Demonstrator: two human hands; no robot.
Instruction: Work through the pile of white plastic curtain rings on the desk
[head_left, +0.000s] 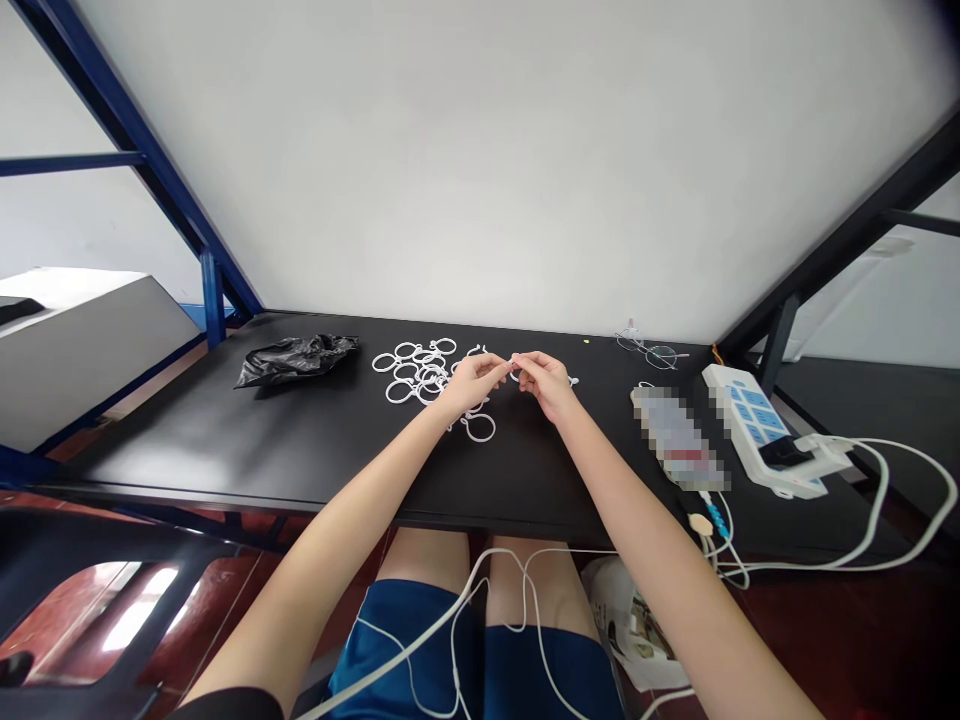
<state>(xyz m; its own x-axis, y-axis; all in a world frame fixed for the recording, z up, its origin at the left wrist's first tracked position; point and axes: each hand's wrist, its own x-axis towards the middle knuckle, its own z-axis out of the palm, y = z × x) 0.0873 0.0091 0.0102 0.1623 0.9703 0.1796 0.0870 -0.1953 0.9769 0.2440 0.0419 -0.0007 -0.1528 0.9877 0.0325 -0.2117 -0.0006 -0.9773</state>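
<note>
Several white plastic rings [399, 391] with small knobs or loops on them lie in a loose pile on the black tabletop [315, 440]. My left hand [477, 380] is just to the right of the pile, its thumb and forefinger pinched. My right hand [546, 384] meets it fingertip to fingertip, also pinched. A curved white piece of a ring [514, 377] shows between the two hands, and the fingers cover most of it. One single ring [481, 428] lies nearer to me, below my left hand. A small white bit [574, 381] peeks out beyond my right hand.
A crumpled black plastic bag [298, 360] lies to the left. On the right are eyeglasses [660, 357], a phone [679, 440] with a cable, and a white power strip [761, 430]. White cables [495, 553] hang over my lap. A wall stands behind the table.
</note>
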